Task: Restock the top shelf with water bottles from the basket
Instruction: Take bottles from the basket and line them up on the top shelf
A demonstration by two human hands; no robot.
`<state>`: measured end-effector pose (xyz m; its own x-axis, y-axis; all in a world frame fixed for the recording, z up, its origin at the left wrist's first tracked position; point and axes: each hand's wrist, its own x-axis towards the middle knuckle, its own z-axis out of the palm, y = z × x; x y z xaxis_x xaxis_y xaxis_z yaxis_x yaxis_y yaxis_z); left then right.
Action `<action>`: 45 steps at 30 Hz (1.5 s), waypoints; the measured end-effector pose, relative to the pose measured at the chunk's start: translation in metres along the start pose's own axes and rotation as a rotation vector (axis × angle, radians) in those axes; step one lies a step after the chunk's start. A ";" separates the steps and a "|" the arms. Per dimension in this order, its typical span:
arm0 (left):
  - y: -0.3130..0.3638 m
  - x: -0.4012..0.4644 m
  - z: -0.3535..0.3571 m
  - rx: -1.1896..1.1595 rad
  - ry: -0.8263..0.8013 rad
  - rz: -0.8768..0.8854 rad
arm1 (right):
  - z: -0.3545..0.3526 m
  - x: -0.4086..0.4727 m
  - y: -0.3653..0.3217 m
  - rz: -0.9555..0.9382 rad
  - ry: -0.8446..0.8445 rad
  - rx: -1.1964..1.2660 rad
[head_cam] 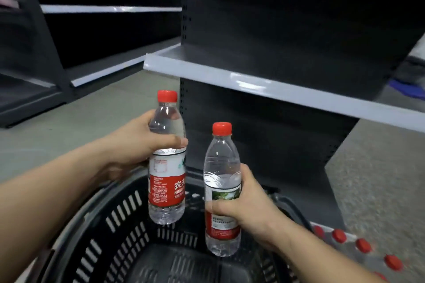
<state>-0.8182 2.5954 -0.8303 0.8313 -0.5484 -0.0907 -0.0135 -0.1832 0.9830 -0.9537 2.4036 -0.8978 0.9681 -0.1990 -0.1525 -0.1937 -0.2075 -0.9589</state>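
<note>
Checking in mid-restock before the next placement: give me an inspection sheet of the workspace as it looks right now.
Surface: grey shelf ahead, nothing seen standing on it.
Job's things: left bottle and right bottle, upright, red-capped, held above black basket.
Clutter: row of red caps at lower right, beside the basket.
Grippers: left hand grips the left bottle's upper body; right hand grips the right bottle at its label.
Cables: nothing seen.
Surroundings: more dark shelving at left, grey floor.

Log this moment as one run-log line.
left hand: holds bottle | right hand: holds second bottle | both above basket | shelf: nothing placed in view
</note>
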 end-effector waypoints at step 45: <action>0.805 0.137 -0.145 0.055 0.395 0.499 | -0.202 0.086 -0.849 -0.348 0.562 0.066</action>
<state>-0.6346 2.4909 -0.0284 0.8595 -0.2382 0.4523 -0.4720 -0.0305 0.8810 -0.7386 2.3692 -0.0486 0.7386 -0.6038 0.2999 0.1432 -0.2942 -0.9449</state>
